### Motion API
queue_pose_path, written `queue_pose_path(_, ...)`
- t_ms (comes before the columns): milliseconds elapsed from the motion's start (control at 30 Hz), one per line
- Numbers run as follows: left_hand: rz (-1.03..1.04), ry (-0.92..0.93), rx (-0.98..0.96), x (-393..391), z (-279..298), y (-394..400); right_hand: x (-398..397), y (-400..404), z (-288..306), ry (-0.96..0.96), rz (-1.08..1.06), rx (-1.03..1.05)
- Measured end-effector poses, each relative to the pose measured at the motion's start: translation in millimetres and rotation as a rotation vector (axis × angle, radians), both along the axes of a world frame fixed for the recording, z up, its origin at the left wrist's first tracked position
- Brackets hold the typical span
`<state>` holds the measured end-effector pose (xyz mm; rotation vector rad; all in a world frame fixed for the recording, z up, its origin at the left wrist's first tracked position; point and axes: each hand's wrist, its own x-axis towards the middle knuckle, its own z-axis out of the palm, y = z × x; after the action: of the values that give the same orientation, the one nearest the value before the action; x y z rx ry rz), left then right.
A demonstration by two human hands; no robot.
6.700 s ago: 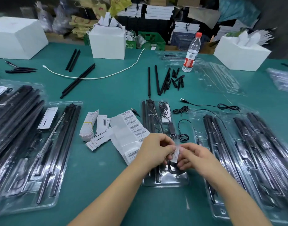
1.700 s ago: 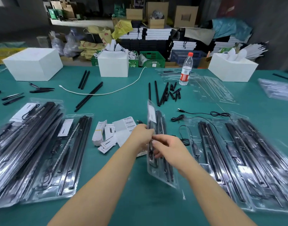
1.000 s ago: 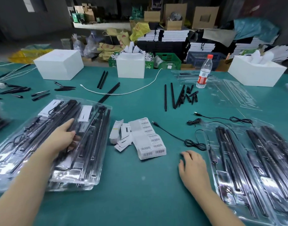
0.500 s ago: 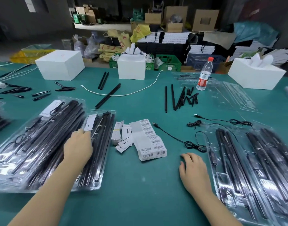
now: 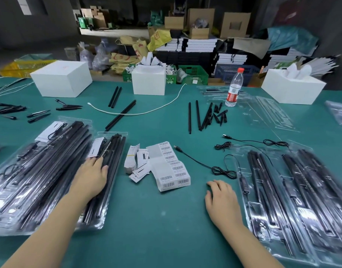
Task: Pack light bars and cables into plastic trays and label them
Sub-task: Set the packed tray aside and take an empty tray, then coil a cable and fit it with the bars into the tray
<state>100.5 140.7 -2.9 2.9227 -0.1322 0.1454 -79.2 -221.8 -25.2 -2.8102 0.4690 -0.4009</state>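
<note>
Since the earlier frame, the packed tray (image 5: 105,176) that both my hands held upright at the centre has moved to the left stack of finished trays (image 5: 40,171), where it now lies flat on the stack's right edge. My left hand (image 5: 92,176) rests palm-down on it, fingers spread and flat, pressing rather than gripping. My right hand (image 5: 222,202) lies open and empty on the bare green table (image 5: 158,219), just left of the unfinished trays (image 5: 294,194) on the right.

I judge this tray done and labelled: a white label (image 5: 95,147) shows near its top end. The next tray likely comes from the right stack.

Between my hands sits the sheet of barcode labels (image 5: 170,167), beside a small pile of cards (image 5: 135,161). A loose black cable (image 5: 210,163) trails from the middle of the table toward the right trays. Farther back lie loose black bars (image 5: 199,117), a water bottle (image 5: 234,88) and white boxes (image 5: 149,79). Open room is the clear strip of table nearest me, between both stacks.
</note>
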Motion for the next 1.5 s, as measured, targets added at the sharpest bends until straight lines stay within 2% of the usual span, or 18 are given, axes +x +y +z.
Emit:
queue_pose_path(133,-0.005,-0.144,-0.112,-11,22,-25,3,-5,10,0.091,0.037,0.051)
queue_pose_path(200,-0.055,-0.249,-0.203,-21,37,-53,3,-15,23,0.03,0.025,0.109)
queue_pose_path(267,-0.133,-0.297,-0.318,-34,49,-90,3,-31,34,-0.082,-0.029,0.004)
queue_pose_path(300,-0.182,-0.285,-0.374,-41,53,-109,2,-39,38,-0.092,-0.07,-0.073)
queue_pose_path(367,-0.284,-0.189,-0.48,-55,55,-148,-1,-56,43,0.068,-0.171,-0.163)
queue_pose_path(467,-0.396,0.013,-0.593,-76,49,-197,-6,-76,35,0.35,-0.219,-0.098)
queue_pose_path(533,-0.447,0.15,-0.616,-87,44,-223,-10,-78,25,0.428,-0.185,-0.045)
queue_pose_path(633,-0.493,0.288,-0.577,-98,32,-247,-15,-71,17,0.376,-0.147,-0.069)
queue_pose_path(733,-0.582,0.187,-0.411,-99,21,-261,-17,-56,15,0.326,-0.089,-0.061)
queue_pose_path(867,-0.542,-0.031,0.102,-95,11,-269,-18,-29,15,0.306,-0.004,-0.099)
queue_pose_path(933,-0.495,0.007,0.301,-89,9,-269,-21,-18,15,0.297,0.029,-0.146)
queue_pose_path(1000,-0.491,0.066,0.382,-81,8,-267,-24,-12,16,0.282,0.033,-0.154)
queue_pose_path(1167,-0.559,0.067,0.332,-67,13,-264,-26,-18,21,0.136,0.038,-0.158)
queue_pose_path(1300,-0.602,0.035,0.256,-56,15,-257,-24,-25,25,0.155,0.063,-0.168)
queue_pose_path(1500,-0.681,0.025,0.086,-47,23,-251,-23,-24,29,0.167,-0.027,-0.153)
